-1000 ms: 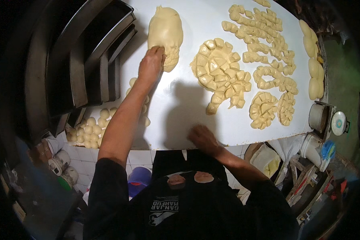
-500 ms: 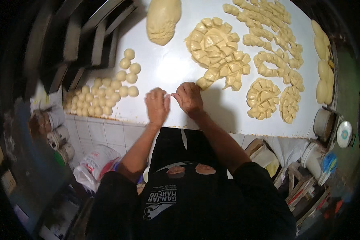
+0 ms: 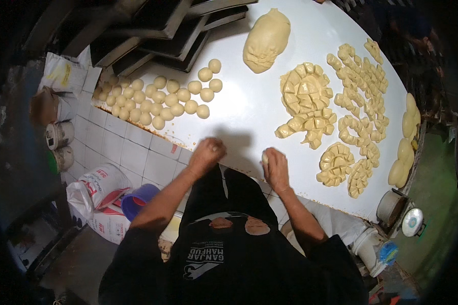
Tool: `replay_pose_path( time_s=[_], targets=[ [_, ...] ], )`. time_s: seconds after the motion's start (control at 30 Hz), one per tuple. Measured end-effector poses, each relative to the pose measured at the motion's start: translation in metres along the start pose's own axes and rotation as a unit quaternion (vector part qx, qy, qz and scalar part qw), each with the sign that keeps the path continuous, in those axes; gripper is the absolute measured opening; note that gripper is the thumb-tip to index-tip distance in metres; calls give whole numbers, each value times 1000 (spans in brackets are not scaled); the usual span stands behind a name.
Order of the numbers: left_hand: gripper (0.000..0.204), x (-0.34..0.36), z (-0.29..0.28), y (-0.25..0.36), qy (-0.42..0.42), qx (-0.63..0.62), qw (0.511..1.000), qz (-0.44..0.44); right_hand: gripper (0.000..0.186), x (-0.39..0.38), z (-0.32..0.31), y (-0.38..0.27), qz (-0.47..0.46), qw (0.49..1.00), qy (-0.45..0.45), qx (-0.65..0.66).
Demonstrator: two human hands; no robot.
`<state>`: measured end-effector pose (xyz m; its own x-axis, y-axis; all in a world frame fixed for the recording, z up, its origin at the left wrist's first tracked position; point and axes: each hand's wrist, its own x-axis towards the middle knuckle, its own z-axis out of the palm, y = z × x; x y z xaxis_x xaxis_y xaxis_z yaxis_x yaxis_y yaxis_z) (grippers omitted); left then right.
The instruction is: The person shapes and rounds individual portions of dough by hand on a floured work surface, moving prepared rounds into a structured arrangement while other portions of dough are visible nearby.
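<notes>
At the table's near edge, my left hand is closed, with a pale spot at its fingers that I cannot make out. To its right, my right hand has its fingers curled around a small piece of dough, which pokes out at the thumb side. The hands are apart. Round dough balls lie in a loose cluster beyond my left hand. Cut dough chunks sit in a heap beyond my right hand, with more cut pieces farther right. A large dough lump rests toward the back.
Dark stacked trays overhang the table's far left. Long smooth dough pieces line the right edge of the white table. Below its front stand sacks, a purple bucket and a metal pot.
My hands, close together before, have moved apart, and the right one has drawn back toward the table's near edge. The whole view has turned and shifted.
</notes>
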<state>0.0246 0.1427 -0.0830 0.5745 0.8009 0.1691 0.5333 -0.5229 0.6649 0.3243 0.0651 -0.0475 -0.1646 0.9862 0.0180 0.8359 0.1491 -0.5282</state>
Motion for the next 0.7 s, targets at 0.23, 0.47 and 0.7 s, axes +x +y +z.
replay_pose_path(
  time_s=[0.23, 0.47, 0.7],
  targets=[
    [20, 28, 2, 29, 107, -21, 994, -15, 42, 249, -20, -87, 25, 983, 95, 155],
    [32, 5, -85, -43, 39, -95, 974, -203, 41, 124, 60, -59, 25, 996, 59, 65],
    [54, 24, -78, 4, 59, 198, 975, -84, 30, 19, -5, 4, 248, 949, 185, 54]
  ],
)
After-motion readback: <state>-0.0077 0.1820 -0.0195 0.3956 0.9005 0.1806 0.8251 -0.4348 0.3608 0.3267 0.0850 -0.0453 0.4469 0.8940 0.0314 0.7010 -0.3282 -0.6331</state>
